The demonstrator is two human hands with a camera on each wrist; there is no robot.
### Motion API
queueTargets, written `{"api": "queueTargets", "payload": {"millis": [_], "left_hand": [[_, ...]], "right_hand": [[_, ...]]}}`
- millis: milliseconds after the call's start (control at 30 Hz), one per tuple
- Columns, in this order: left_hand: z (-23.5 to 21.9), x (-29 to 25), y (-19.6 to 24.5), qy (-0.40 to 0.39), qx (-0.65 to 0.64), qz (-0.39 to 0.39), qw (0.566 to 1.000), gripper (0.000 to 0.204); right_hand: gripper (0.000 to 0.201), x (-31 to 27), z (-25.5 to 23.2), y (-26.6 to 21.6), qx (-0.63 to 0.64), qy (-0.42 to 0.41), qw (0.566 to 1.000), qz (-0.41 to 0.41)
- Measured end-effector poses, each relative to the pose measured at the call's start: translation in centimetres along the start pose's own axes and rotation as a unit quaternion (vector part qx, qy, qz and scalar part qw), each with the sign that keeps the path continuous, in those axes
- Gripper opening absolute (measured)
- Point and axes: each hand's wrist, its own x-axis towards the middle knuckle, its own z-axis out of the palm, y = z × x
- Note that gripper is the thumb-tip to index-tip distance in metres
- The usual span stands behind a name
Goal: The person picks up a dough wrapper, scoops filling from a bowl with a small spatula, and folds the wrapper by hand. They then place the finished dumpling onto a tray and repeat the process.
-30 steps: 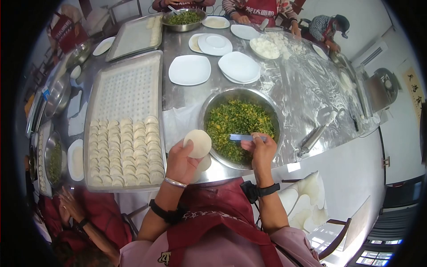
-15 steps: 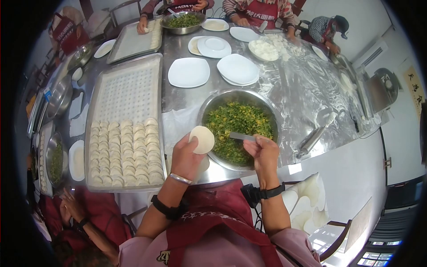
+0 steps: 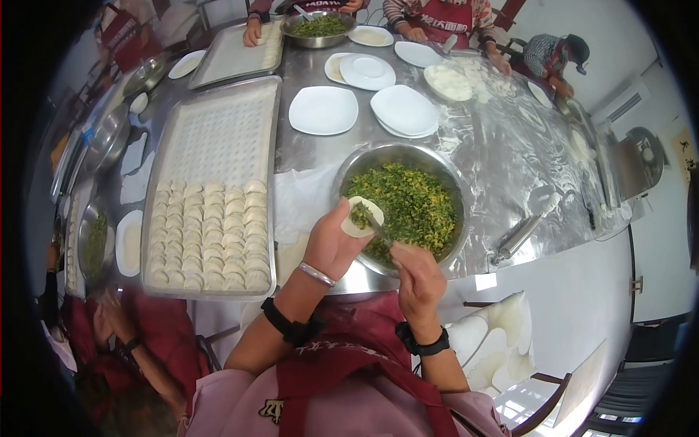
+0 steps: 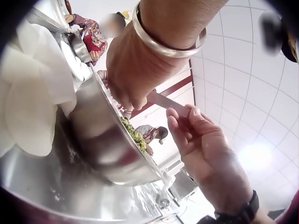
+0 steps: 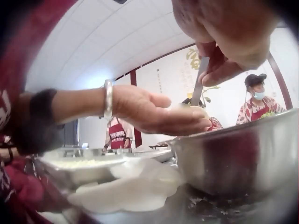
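Note:
A round dumpling wrapper (image 3: 355,228) lies on the fingers of my left hand (image 3: 329,244), over the left rim of a steel bowl (image 3: 467,218). Green filling (image 3: 360,213) sits in its middle. My right hand (image 3: 420,282) pinches a flat metal spatula (image 3: 378,229), whose tip is at that filling. In the right wrist view the left palm faces up below the spatula (image 5: 201,80). Chopped greens with yellow bits (image 3: 419,193) fill much of the bowl. Beside the bowl, loose wrappers (image 4: 35,100) lie in an overlapping pile in the left wrist view.
Left of the bowl stands a large tray (image 3: 218,127) with rows of folded dumplings (image 3: 211,237). White plates (image 3: 324,111) sit behind the bowl. A long metal tool (image 3: 526,231) lies on the floury table (image 3: 502,153) at right. Other people work around the table.
My left hand has moved in over the bowl's rim with the wrapper, now cupped and carrying filling. The right hand has brought the spatula from above the bowl to the wrapper, its tip pointing into it.

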Motion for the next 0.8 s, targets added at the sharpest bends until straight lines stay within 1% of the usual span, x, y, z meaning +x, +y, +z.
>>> {"api": "queueTargets", "payload": {"millis": [67,167,200,233,267,300,400,433,533,667,767,800], "left_hand": [[-0.1,-0.1,0.1,0.007,-0.009,-0.009,1.0,0.036],[-1.1,-0.3,-0.1,0.016,0.021,-0.015,1.0,0.044],[-1.1,-0.5,-0.1,0.011,0.02,-0.019,1.0,0.044],[-1.1,-0.8,-0.1,0.005,0.018,-0.024,1.0,0.045],[-1.0,-1.0,-0.1,0.0,0.017,-0.028,0.999,0.045],[-1.0,-1.2,-0.1,0.004,0.014,-0.033,0.999,0.046],[-1.2,-1.8,-0.3,0.011,0.011,-0.047,0.999,0.046],[-1.3,-2.0,-0.2,0.01,0.013,-0.051,0.999,0.046],[-1.0,-2.8,0.0,0.002,0.044,-0.049,0.998,0.046],[-0.8,-4.1,0.4,-0.004,0.101,-0.027,0.995,0.047],[-1.2,-4.1,0.4,-0.006,0.079,-0.035,0.996,0.048],[-1.4,-4.2,0.4,-0.013,0.097,-0.03,0.995,0.048]], "right_hand": [[0.017,0.1,-0.3,0.0,-0.008,-0.006,1.0,-0.003],[0.013,0.7,-1.6,0.0,0.091,0.009,0.992,0.085],[0.013,1.0,-1.9,-0.5,0.153,0.033,0.975,0.155],[0.014,1.3,-2.2,-1.0,0.214,0.058,0.949,0.222],[0.015,1.6,-2.4,-1.3,0.272,0.082,0.914,0.288],[0.021,2.0,-2.5,-1.3,0.288,0.093,0.902,0.308],[0.022,2.6,-2.6,-0.6,0.349,0.082,0.838,0.412],[0.021,2.7,-2.3,-0.3,0.358,0.076,0.826,0.428],[0.02,2.3,-1.3,1.0,0.345,0.079,0.818,0.454],[0.018,2.0,-0.8,1.2,0.343,0.07,0.813,0.465],[0.017,2.4,-0.9,0.9,0.345,0.067,0.802,0.483],[0.017,2.5,-1.1,0.9,0.351,0.066,0.795,0.491]]}}
